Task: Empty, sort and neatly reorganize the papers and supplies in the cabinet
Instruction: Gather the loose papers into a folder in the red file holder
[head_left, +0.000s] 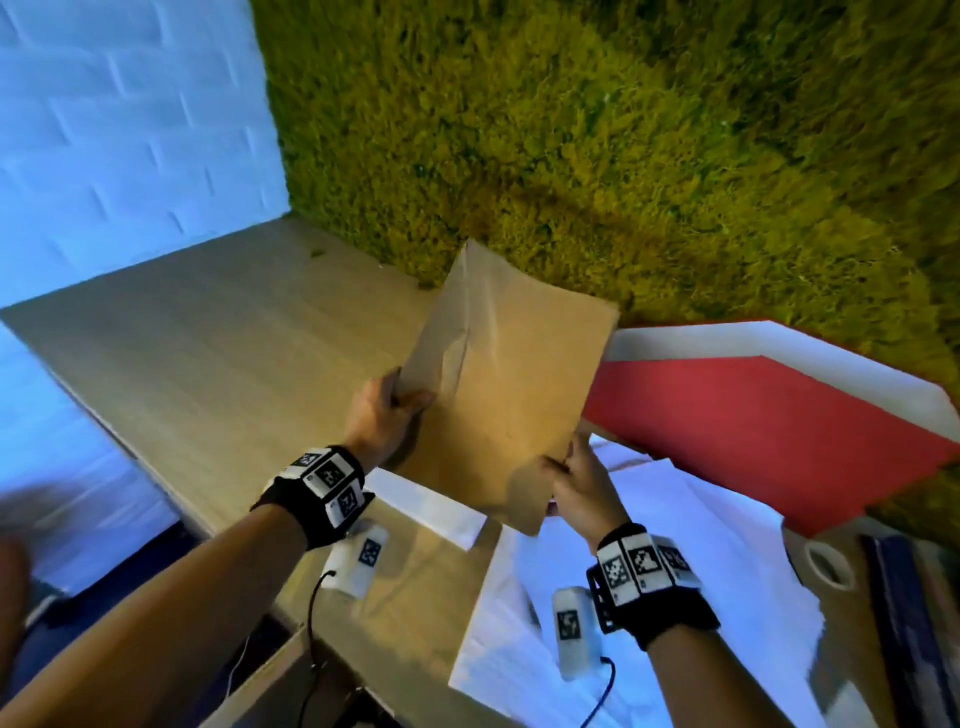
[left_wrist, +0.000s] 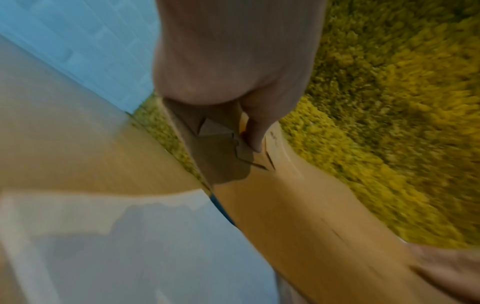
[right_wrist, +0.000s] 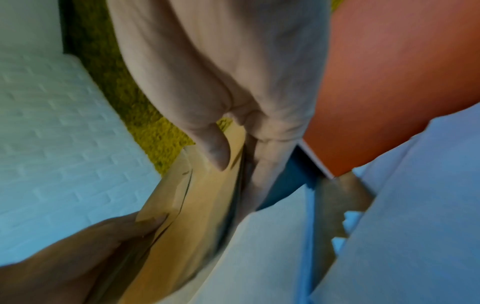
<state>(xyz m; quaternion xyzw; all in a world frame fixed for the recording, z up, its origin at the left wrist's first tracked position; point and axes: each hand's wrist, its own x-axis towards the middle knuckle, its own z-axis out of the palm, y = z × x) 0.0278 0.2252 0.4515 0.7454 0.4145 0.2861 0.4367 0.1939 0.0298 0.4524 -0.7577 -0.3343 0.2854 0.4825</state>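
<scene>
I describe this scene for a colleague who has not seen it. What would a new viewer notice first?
First, the brown envelope held up in the centre, the left hand gripping its left edge and the right hand pinching its lower corner. Behind it a green moss wall fills the top, and a red sheet lies at right over white papers.

A light wood-grain tabletop runs from the near edge back to the far left corner, where two walls meet. The left wall is white-painted brick, tinted blue by cool light. The wall along the tabletop's far edge is covered in shaggy yellow-green moss, darker in patches. A few green crumbs lie on the tabletop near that far edge. Below the left edge, the floor is dark and blurred.
</scene>
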